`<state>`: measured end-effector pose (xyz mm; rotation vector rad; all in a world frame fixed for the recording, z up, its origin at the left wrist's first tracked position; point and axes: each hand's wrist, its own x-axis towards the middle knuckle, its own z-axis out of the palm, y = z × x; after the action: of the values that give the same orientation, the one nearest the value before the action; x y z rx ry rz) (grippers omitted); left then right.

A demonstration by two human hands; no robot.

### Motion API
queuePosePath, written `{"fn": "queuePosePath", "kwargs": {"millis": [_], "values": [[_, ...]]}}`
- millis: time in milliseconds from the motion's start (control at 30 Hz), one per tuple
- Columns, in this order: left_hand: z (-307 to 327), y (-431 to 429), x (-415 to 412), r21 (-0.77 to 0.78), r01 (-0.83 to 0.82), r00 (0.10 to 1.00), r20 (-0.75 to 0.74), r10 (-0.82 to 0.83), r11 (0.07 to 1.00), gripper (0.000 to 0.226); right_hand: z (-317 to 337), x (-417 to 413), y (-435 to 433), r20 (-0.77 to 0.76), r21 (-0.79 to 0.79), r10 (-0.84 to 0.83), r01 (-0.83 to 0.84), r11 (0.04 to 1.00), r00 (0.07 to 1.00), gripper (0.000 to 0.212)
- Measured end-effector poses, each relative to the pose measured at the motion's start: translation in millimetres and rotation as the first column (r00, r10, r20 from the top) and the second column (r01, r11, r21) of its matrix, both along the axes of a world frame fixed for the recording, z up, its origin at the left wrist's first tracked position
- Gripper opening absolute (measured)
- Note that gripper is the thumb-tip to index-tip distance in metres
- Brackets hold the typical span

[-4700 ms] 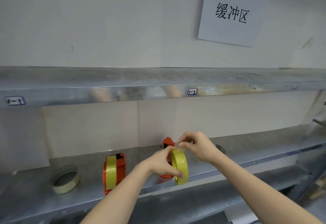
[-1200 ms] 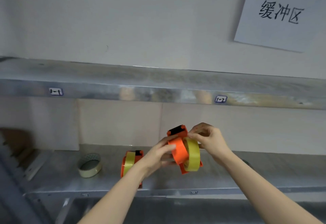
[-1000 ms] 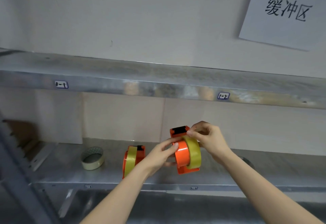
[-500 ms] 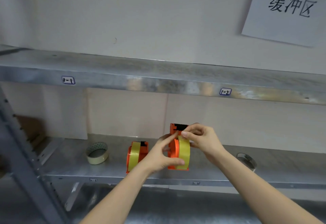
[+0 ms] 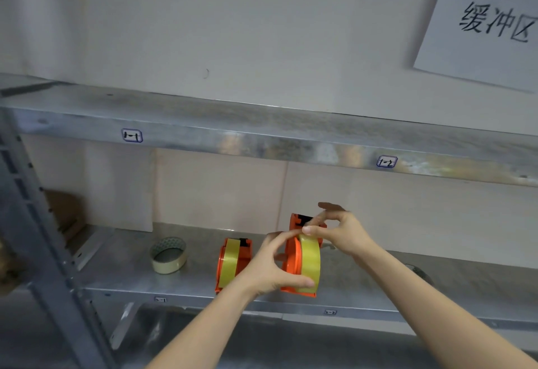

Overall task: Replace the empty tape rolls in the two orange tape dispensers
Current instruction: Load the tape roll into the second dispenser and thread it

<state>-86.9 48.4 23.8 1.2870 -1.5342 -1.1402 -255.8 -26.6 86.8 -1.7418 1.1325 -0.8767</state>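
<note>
An orange tape dispenser (image 5: 291, 262) loaded with a yellow tape roll (image 5: 311, 264) is upright at the front of the lower metal shelf (image 5: 186, 285). My left hand (image 5: 269, 269) grips its side and bottom, thumb under the roll. My right hand (image 5: 337, 230) pinches the tape end at the top of the roll, by the black cutter. A second orange dispenser (image 5: 233, 264) with a yellow roll stands on the shelf just left of my left hand.
A nearly empty pale tape roll (image 5: 168, 255) lies further left on the shelf. Another ring (image 5: 419, 272) sits at the right behind my right forearm. An upper shelf (image 5: 262, 136) overhangs. A steel upright (image 5: 37, 240) stands at the left.
The dispenser I hold has come down from mid-air to the shelf front and turned upright. My right hand stays pinching at the top of the roll. The view shifted left.
</note>
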Motion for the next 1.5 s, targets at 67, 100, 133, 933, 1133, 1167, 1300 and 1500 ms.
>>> {"fn": "queuePosePath", "kwargs": {"millis": [67, 100, 133, 933, 1133, 1167, 1300, 1500], "values": [[-1, 1, -2, -0.024, 0.006, 1.0, 0.017, -0.006, 1.0, 0.086, -3, -6, -3, 0.036, 0.076, 0.027, -0.029, 0.997, 0.999, 0.027], [-1, 2, -2, -0.036, 0.01, 1.0, 0.025, -0.01, 0.999, 0.086, -4, -8, -3, 0.042, 0.107, 0.038, -0.043, 0.993, 0.998, 0.027], [-1, 2, -3, -0.046, 0.014, 0.999, 0.036, -0.012, 0.999, 0.087, -3, -10, -3, 0.034, 0.136, 0.046, -0.051, 0.989, 0.998, 0.025], [-1, -4, -21, -0.11, 0.064, 0.997, 0.045, -0.059, 0.992, 0.085, 4, -38, -9, -0.088, 0.127, 0.136, -0.125, 0.984, 0.987, 0.02], [-1, -10, -22, -0.099, 0.098, 0.993, 0.07, -0.091, 0.99, 0.086, 5, -43, -12, -0.057, 0.101, 0.129, -0.123, 0.987, 0.99, 0.022], [-1, -10, -22, -0.096, 0.102, 0.993, 0.073, -0.095, 0.99, 0.086, 7, -44, -12, -0.071, 0.09, 0.121, -0.115, 0.989, 0.99, 0.021], [-2, -14, -24, -0.079, 0.091, 0.995, 0.056, -0.086, 0.993, 0.094, 5, -46, -17, -0.102, 0.029, 0.058, -0.055, 0.998, 0.993, 0.02], [-7, -18, -31, -0.058, 0.072, 0.997, 0.013, -0.071, 0.996, 0.104, -3, -48, -22, -0.116, -0.033, -0.044, 0.041, 0.999, 0.992, 0.02]]}}
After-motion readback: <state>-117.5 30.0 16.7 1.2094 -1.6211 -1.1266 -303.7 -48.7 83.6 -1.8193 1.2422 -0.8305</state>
